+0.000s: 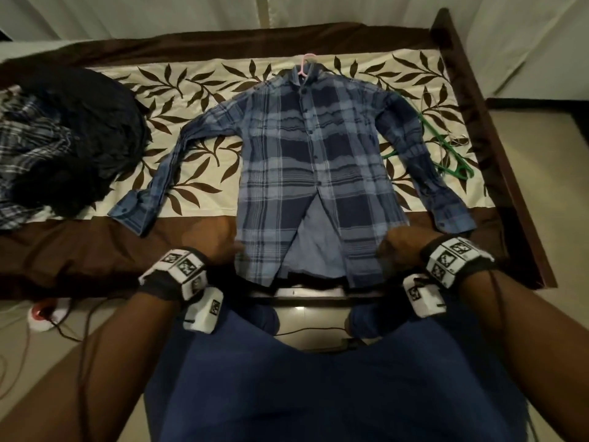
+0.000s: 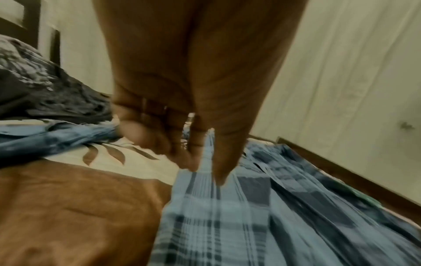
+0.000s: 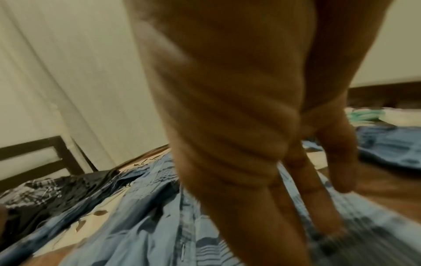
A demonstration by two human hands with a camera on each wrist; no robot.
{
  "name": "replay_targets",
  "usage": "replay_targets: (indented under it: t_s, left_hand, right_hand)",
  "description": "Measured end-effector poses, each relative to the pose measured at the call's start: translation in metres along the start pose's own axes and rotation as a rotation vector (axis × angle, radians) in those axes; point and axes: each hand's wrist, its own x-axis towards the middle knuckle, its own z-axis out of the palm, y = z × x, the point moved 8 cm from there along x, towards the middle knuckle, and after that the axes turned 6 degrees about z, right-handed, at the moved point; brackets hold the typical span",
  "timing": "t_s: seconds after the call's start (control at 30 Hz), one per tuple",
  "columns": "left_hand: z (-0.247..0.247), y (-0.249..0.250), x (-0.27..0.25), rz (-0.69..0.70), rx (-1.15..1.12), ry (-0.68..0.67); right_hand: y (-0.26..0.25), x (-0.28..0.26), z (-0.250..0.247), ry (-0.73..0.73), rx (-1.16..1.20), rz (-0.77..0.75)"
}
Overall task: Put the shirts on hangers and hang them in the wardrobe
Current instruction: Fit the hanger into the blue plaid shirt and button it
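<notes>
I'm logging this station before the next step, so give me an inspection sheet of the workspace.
Surface: bed, brown spread with leaf-print panel.
Job's things: blue plaid shirt flat, buttoned, pink hanger hook at collar; green hanger beside its sleeve.
Clutter: dark clothes pile at one end.
Grippers: left hand and right hand at shirt hem, fingers extended.
Cables: wires on floor.
Surroundings: pale curtains.

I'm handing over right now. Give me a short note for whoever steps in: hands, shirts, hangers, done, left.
Left hand: at the plaid shirt hem's left corner, fingers relaxed.
Right hand: at the right corner, fingers straight on the cloth.
The shirt lies flat on the bed, pink hanger hook showing at the collar.
Green hanger beside its sleeve; more clothes piled at the left.
Left: hang this shirt, then the pile.
</notes>
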Motion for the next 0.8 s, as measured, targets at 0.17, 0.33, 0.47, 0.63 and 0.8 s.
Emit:
replay_targets:
  t_s: [0.17,0.33,0.47,0.63,0.8]
  left_hand:
    - [0.054,0.088,0.033,0.250,-0.293,-0.287]
    - [0.090,0.120,0.066,0.266,-0.191,-0.352]
    - [0.089,0.099,0.084,0.142,-0.090,-0.188]
    - [0.082,0.079,0.091,0.043,-0.099,-0.065]
    - [0.059,0.082,0.083,0.101,-0.184,0.017]
  right_hand:
    - [-0.042,0.027,-0.011,0.255,0.500,-0.164]
    - [-0.072,0.058,0.013,0.182,0.497,-0.151]
    - [-0.065,0.068,0.014,0.253,0.501,-0.019]
    - [-0.050,0.063,-0.001,0.446,0.655,0.085]
    - [-0.037,0.048,-0.018,0.589,0.762,0.100]
